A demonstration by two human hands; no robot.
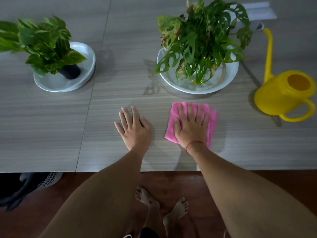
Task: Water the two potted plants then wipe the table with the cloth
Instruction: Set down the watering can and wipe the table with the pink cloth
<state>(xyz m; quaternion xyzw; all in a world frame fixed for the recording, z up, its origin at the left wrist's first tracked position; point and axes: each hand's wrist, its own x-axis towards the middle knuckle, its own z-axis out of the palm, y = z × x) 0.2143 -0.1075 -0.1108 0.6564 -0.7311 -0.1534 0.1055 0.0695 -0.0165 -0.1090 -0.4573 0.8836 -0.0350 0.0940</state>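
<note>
A folded pink cloth lies on the grey wood-grain table, just in front of the right plant. My right hand presses flat on the cloth with its fingers spread. My left hand rests palm-down on the bare table beside it, holding nothing. The right potted plant, with holed leaves, stands in a white dish. The left potted plant, in a small black pot, stands in another white dish. A yellow watering can stands at the right.
The table's front edge runs just below my forearms, with brown floor and my bare feet beneath. A dark chair and a white mesh basket sit under the table at left. A pale flat object lies at the back right.
</note>
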